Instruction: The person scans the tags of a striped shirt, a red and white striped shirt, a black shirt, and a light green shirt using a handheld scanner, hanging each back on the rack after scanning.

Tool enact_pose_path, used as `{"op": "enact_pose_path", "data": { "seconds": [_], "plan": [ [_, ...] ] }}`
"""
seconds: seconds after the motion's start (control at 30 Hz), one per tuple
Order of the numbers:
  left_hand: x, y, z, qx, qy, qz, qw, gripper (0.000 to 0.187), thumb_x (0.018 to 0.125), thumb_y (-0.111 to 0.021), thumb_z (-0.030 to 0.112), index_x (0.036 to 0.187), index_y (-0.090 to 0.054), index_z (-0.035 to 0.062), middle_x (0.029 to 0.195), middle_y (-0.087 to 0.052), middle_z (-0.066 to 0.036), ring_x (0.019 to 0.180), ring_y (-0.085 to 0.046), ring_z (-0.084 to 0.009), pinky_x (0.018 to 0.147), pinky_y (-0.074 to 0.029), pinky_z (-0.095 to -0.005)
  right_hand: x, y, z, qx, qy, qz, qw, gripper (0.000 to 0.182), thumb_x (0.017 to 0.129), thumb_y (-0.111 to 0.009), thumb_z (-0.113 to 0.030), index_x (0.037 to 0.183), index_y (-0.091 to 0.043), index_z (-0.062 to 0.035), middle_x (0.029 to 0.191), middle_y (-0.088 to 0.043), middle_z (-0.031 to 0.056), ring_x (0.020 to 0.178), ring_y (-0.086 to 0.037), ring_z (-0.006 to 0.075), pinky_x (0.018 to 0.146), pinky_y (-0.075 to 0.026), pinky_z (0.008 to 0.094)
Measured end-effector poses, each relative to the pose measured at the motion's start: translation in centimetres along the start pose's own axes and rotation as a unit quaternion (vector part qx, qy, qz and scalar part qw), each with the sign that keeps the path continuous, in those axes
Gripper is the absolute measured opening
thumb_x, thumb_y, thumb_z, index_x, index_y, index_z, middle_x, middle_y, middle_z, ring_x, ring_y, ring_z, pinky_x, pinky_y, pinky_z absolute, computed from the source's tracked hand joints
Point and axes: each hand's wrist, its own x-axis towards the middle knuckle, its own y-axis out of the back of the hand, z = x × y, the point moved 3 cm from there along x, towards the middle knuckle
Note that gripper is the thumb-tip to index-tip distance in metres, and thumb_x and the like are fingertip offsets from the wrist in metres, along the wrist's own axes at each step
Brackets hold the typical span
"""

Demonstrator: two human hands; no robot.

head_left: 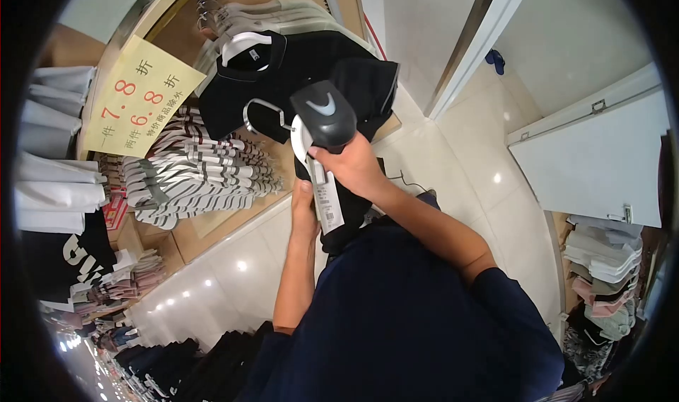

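Far to the left of the scanner hangs a yellow sale sign. Below it, also left of the scanner, a rail carries a tight row of striped shirts on hangers. Just below and left of the scanner is my left hand, raised against the black garment I am working on. The thumb lies straight up along the edge of its white tag. My other fingers are hidden behind the cloth, so I cannot tell whether they pinch it or only prop it. The garment hangs directly under the scanner with the tag on its front, facing me. My right hand is just below and right of the scanner, fingers curled and pressed together around its grip, with the head tipped over the top of the tag. I judge I am at the reading step, with the tag presented and the scanner brought up to it. The next move calls for holding the tag flat and still and aiming the scanner's window squarely at the printed code. Behind the scanner a black polo shirt hangs on a white hanger. Far right of the scanner and lower down, an open shelf holds stacks of folded clothes in pale green, pink and grey, with more patterned pieces beneath.
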Motion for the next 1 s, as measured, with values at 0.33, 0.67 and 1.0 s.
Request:
{"op": "enact_pose_path", "data": {
  "seconds": [0.33, 0.67, 1.0],
  "plan": [
    [2.0, 0.1, 3.3, 0.004, 0.022, 0.062, 0.998, 0.033, 0.098, -0.056, 0.017, 0.127, -0.058, 0.0007, 0.107, -0.07, -0.009, 0.094, -0.069, -0.0158, 0.083, -0.055, -0.0305, 0.3, 1.1, -1.7, -0.153, 0.087, -0.113, 0.978, 0.045, 0.083, -0.081, -0.009, 0.121, -0.059, 0.0008, 0.111, -0.067, 0.011, 0.102, -0.064, 0.0185, 0.091, -0.05, 0.0322],
    [5.0, 0.4, -0.6, 0.063, -0.134, 0.205, 0.967, 0.031, 0.105, -0.056, 0.021, 0.126, -0.055, -0.0027, 0.112, -0.067, -0.008, 0.096, -0.063, -0.0124, 0.086, -0.052, -0.0292, -7.6, 12.2, 0.9, -0.225, -0.146, -0.273, 0.924, 0.054, 0.08, -0.083, -0.013, 0.127, -0.061, 0.0005, 0.12, -0.069, 0.0185, 0.113, -0.066, 0.0289, 0.099, -0.049, 0.0361],
    [6.8, -5.7, -0.9, 0.125, -0.215, 0.25, 0.936, 0.038, 0.106, -0.056, 0.024, 0.13, -0.051, -0.0047, 0.115, -0.066, -0.012, 0.1, -0.062, -0.0151, 0.089, -0.05, -0.0298, -3.5, 16.3, -1.1, -0.219, -0.23, -0.268, 0.909, 0.044, 0.084, -0.082, -0.018, 0.12, -0.065, 0.0009, 0.112, -0.072, 0.0141, 0.105, -0.066, 0.0224, 0.096, -0.049, 0.0356]
  ]
}}
